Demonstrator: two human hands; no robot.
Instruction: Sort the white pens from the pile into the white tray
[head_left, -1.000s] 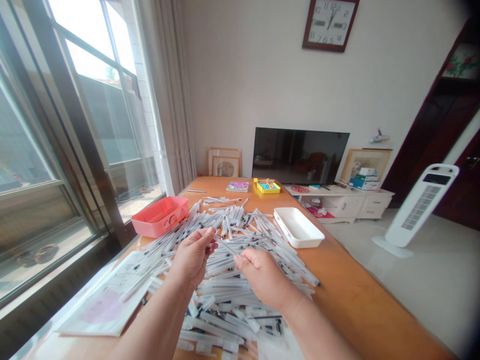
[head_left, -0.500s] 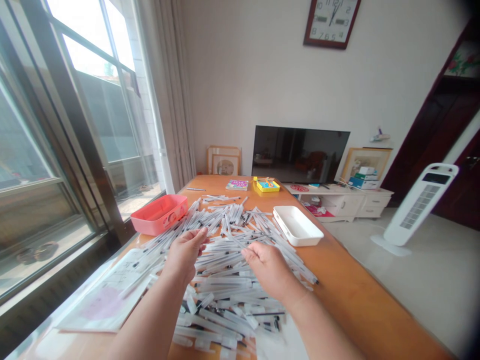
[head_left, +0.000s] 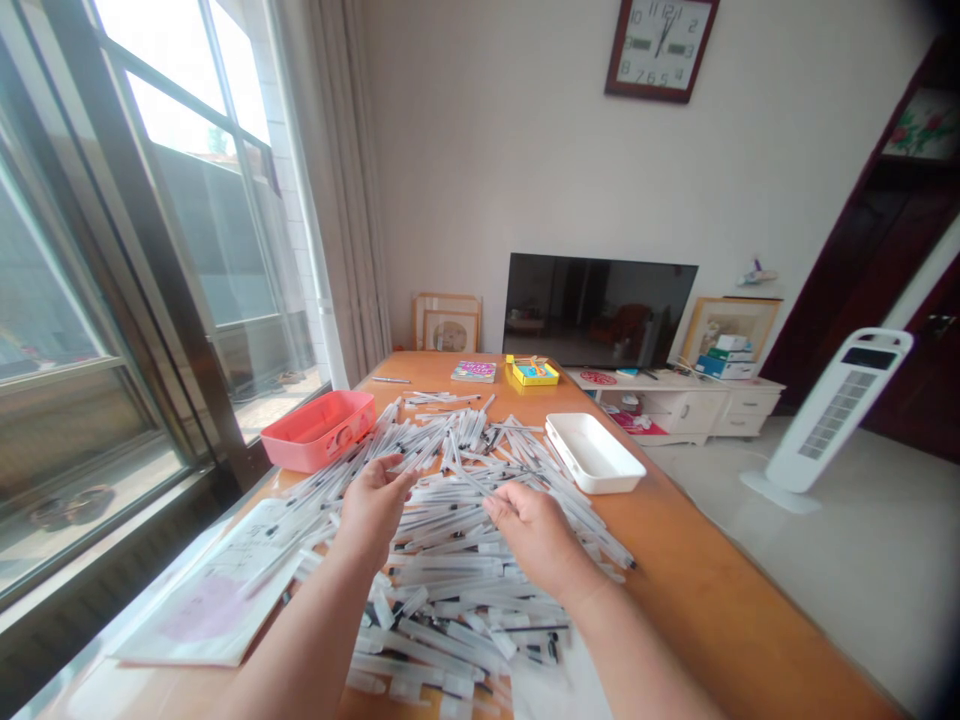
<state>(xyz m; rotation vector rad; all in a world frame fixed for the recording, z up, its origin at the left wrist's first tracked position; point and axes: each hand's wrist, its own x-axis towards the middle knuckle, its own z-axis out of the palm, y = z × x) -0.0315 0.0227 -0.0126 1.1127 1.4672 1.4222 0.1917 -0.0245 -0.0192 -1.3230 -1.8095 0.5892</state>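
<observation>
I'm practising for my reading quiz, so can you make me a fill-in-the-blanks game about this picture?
The open tray to the right of the pile of pens is ____.

The wall clock hangs above a ____.

Of the person's left hand and right hand, the ____ one is nearer the pink tray.

The missing words, in order: white, television, left.

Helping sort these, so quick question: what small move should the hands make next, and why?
I'd guess the right hand should draw out the one pen nearest its fingers and lay it in the white tray: the pens cross in a loose pile, and that tray sits close by.
</observation>
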